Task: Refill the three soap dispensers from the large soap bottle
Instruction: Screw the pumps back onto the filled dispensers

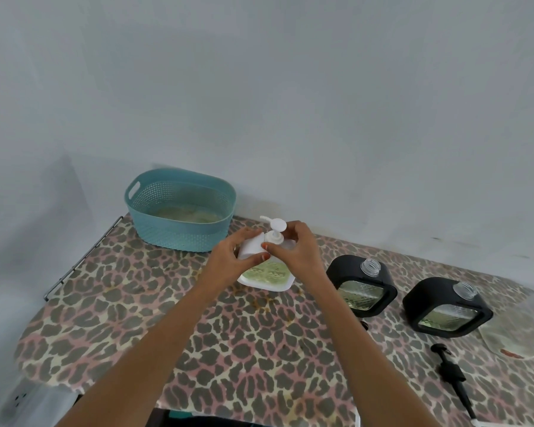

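Observation:
A white dispenser with green soap showing in its window stands mid-table. My left hand grips its white body from the left. My right hand pinches the collar of its white pump, which sits on the neck. To the right stand two black dispensers, both with bare threaded necks and green soap low in their windows. A black pump lies loose on the table at the right. The large soap bottle is not in view.
A teal perforated basket stands at the back left against the wall. The leopard-print table ends in a rounded left edge. A crumpled clear plastic piece lies at the far right.

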Motion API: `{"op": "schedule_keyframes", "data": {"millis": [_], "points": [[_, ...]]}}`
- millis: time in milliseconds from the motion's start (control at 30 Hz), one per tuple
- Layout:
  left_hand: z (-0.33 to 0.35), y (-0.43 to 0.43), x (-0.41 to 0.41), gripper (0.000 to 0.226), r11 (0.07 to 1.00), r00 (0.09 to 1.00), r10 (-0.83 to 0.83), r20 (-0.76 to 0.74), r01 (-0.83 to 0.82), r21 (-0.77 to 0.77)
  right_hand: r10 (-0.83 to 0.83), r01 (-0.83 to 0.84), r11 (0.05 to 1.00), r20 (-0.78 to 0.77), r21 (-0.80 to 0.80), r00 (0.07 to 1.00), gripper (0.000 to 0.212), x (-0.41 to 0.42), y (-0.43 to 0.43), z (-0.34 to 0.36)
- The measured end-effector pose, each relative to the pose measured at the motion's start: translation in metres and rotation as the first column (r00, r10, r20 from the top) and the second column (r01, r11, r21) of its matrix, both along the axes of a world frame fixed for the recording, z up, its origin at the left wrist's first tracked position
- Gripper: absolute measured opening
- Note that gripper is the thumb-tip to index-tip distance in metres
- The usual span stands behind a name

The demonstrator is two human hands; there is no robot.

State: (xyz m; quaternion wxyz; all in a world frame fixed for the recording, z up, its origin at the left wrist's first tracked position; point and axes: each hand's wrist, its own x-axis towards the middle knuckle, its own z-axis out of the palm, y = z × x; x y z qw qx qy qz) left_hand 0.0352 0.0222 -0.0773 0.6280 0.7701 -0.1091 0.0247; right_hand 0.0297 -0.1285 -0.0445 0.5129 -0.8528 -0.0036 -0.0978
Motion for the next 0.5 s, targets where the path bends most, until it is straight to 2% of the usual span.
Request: {"op": "schedule_keyframes", "data": {"millis": [100,233,333,400,500], "points": [[-0.001,0.001,0.001,0.047,1.000,1.000,-0.005,-0.004,0.005,-0.017,-0.030,0.031,0.999,0.017,-0.014,0.999,0.044,-0.001,0.008,-0.002],[-0.002,0.001,0.002,0.046,1.000,1.000,-0.002,0.008,0.003,-0.011,0.186,-0.186,0.982,-0.027,-0.013,0.982,0.040,-0.005,-0.007,0.006],[-0.004,0.001,0.003,0.045,1.000,1.000,-0.004,0.022,0.004,-0.014,0.248,-0.254,0.964,-0.073,-0.074,0.966,0.033,-0.006,-0.018,0.009],[-0.004,0.001,0.003,0.045,1.000,1.000,-0.003,0.021,0.004,-0.011,0.197,-0.199,0.977,-0.036,-0.076,0.980,0.030,-0.006,-0.015,0.009],[-0.004,0.001,0.003,0.045,1.000,1.000,0.004,0.015,-0.004,-0.001,0.031,-0.031,0.999,-0.008,-0.005,0.999,0.030,-0.004,-0.005,0.006]]}}
